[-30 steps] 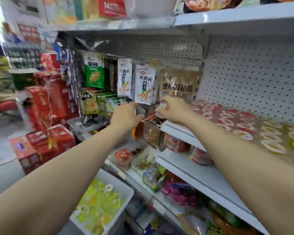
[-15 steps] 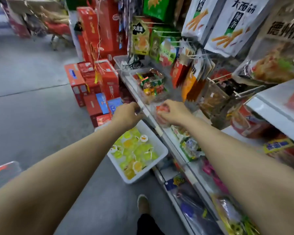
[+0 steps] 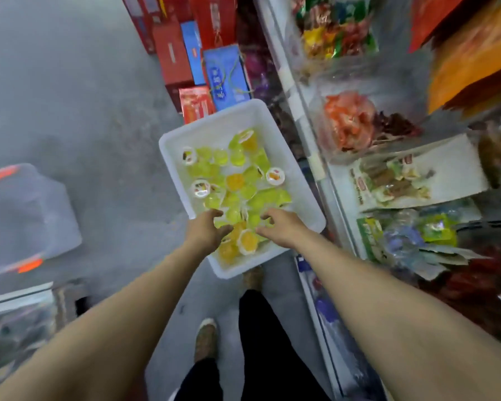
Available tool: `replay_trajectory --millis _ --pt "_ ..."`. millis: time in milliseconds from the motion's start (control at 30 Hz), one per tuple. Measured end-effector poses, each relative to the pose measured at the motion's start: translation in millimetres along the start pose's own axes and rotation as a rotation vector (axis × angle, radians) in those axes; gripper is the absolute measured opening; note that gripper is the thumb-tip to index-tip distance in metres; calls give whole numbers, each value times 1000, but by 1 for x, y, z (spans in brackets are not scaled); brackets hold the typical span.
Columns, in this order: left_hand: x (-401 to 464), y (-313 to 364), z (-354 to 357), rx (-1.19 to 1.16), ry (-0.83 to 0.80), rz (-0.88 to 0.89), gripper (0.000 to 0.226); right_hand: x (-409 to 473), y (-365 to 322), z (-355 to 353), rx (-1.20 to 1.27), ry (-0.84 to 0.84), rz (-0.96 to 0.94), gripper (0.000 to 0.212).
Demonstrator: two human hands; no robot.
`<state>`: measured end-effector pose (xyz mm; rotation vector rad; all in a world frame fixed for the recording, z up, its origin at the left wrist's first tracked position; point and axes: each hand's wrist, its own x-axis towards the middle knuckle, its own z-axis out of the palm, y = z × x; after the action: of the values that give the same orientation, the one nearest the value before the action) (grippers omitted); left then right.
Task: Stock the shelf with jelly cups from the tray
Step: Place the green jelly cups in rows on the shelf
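Hands, left (image 3: 207, 231) and right (image 3: 278, 227), reach spread over near cups (image 3: 245, 198) in tray (image 3: 298, 172); slick cups could slip from a hasty grab.

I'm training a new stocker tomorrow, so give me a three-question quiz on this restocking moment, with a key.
1. True or false: the white tray of jelly cups sits on the floor beside the shelf.
2. Multiple choice: where are the left hand and right hand? A) on an upper shelf B) over the near end of the tray C) on the red boxes
3. Fill in: most cups in the tray are yellow-green; a few are ____.

Key: 1 true. 2 B; both hands reach down among the cups, fingers spread, with no cup plainly held yet. 3 orange.
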<state>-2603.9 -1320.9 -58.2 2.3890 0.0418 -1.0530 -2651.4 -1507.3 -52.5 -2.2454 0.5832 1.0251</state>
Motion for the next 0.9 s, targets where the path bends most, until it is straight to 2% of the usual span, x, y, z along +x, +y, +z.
replay_trajectory --millis 167,400,600,767,900 --pt "33 -30 39 -72 -72 -131 57 53 7 48 34 -105 8 53" --pt "62 -36 60 21 -171 -113 59 85 16 71 90 -83 68 36" --pt "70 -33 79 267 -271 -82 55 90 41 42 576 -141 127 40" --pt "65 -33 91 563 -202 14 38 85 43 34 947 -149 158 43" --pt "63 -37 88 528 -168 35 38 72 45 29 1052 -133 120 46"
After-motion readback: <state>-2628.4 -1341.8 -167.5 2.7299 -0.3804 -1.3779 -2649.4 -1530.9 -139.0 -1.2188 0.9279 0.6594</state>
